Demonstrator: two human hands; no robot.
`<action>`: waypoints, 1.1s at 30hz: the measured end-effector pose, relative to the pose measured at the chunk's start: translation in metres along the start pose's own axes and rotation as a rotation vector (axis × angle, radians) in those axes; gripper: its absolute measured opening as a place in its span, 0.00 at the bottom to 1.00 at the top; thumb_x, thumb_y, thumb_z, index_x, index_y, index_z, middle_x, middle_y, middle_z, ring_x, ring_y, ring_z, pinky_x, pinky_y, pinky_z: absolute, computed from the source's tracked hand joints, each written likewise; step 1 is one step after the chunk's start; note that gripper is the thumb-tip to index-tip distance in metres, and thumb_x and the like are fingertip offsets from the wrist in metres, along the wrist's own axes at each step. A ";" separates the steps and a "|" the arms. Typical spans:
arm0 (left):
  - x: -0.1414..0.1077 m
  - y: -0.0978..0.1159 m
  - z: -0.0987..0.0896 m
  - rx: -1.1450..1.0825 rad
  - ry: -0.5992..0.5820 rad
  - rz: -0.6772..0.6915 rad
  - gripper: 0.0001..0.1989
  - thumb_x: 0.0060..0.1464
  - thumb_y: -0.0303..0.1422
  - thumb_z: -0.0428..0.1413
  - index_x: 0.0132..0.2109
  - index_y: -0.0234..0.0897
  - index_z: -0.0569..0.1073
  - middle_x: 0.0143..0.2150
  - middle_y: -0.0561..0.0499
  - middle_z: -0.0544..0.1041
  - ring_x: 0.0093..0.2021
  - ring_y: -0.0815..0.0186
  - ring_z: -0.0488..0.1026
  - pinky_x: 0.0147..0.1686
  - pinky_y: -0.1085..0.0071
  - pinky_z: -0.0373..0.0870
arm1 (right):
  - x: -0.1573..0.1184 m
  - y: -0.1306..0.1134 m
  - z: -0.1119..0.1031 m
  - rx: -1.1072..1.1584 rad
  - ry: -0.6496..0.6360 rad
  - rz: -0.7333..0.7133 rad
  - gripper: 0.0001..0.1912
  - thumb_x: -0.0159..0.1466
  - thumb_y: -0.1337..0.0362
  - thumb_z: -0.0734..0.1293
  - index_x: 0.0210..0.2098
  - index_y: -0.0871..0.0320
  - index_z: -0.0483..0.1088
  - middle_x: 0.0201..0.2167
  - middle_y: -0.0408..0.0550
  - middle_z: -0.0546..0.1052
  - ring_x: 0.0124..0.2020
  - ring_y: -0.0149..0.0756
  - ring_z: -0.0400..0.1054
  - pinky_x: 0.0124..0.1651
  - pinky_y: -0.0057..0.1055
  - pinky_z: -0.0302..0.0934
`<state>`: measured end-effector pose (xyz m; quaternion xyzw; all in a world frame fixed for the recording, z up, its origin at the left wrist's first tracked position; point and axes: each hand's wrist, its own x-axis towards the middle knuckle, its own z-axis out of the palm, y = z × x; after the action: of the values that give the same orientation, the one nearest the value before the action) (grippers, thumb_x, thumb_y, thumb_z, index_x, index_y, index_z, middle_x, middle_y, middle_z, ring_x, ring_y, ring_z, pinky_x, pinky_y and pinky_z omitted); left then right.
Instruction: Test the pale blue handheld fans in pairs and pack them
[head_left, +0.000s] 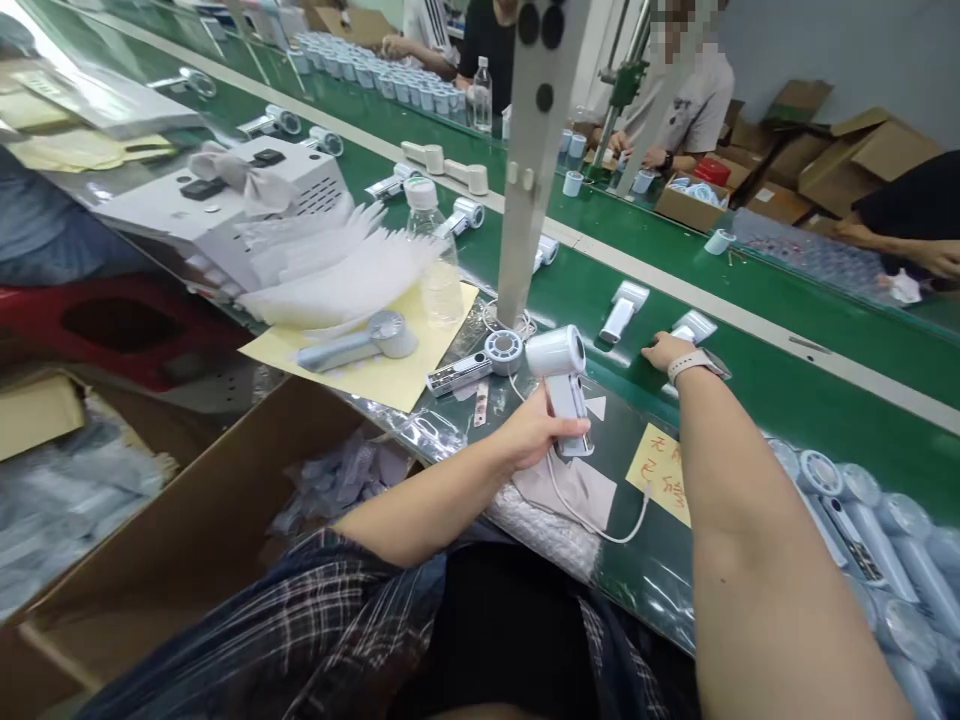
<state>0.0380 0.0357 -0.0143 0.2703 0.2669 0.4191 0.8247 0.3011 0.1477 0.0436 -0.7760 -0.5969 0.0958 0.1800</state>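
My left hand is wrapped round the handle of a light blue handheld fan, held upright with its round head on top. My right hand reaches over the green belt, fingers at another fan; its fingertips are partly hidden behind that fan's handle, so a grip is hard to make out. One more fan lies just left of it on the belt. An open-faced fan rests on the table left of my left hand. Below the held fan are a grey cloth and a white cable.
A metal post rises before me. Wrapped fans are piled at the right. On the left are white foam sheets, a plastic bottle and a cardboard box. Several people work across the belt.
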 end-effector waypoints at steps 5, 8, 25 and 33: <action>0.008 -0.002 0.000 -0.095 0.057 -0.099 0.31 0.56 0.59 0.66 0.41 0.31 0.78 0.37 0.43 0.82 0.35 0.61 0.81 0.42 0.63 0.80 | -0.051 -0.021 -0.026 -0.122 -0.135 0.012 0.12 0.71 0.62 0.72 0.52 0.58 0.80 0.45 0.53 0.82 0.45 0.46 0.78 0.54 0.52 0.75; 0.007 -0.004 0.004 -0.159 -0.071 -0.122 0.33 0.61 0.61 0.61 0.43 0.30 0.81 0.46 0.36 0.85 0.47 0.55 0.83 0.54 0.58 0.80 | -0.136 -0.033 -0.028 -0.113 -0.134 -0.082 0.21 0.67 0.65 0.69 0.59 0.50 0.81 0.43 0.55 0.81 0.41 0.52 0.78 0.50 0.58 0.74; -0.022 0.012 0.026 0.082 -0.274 0.228 0.46 0.43 0.78 0.57 0.44 0.38 0.74 0.55 0.39 0.82 0.68 0.43 0.75 0.63 0.48 0.75 | -0.287 -0.012 0.029 0.603 -0.212 0.006 0.19 0.71 0.47 0.64 0.47 0.55 0.76 0.30 0.48 0.80 0.33 0.43 0.76 0.40 0.39 0.71; -0.033 0.008 0.041 0.014 -0.267 0.261 0.47 0.34 0.80 0.59 0.31 0.37 0.69 0.57 0.39 0.81 0.66 0.44 0.75 0.60 0.52 0.79 | -0.305 -0.057 0.033 1.073 -0.130 0.026 0.17 0.64 0.51 0.79 0.28 0.56 0.78 0.20 0.44 0.78 0.23 0.35 0.73 0.31 0.31 0.70</action>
<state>0.0446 0.0027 0.0274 0.3614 0.1207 0.4810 0.7896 0.1565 -0.1269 0.0156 -0.5749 -0.4643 0.4371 0.5127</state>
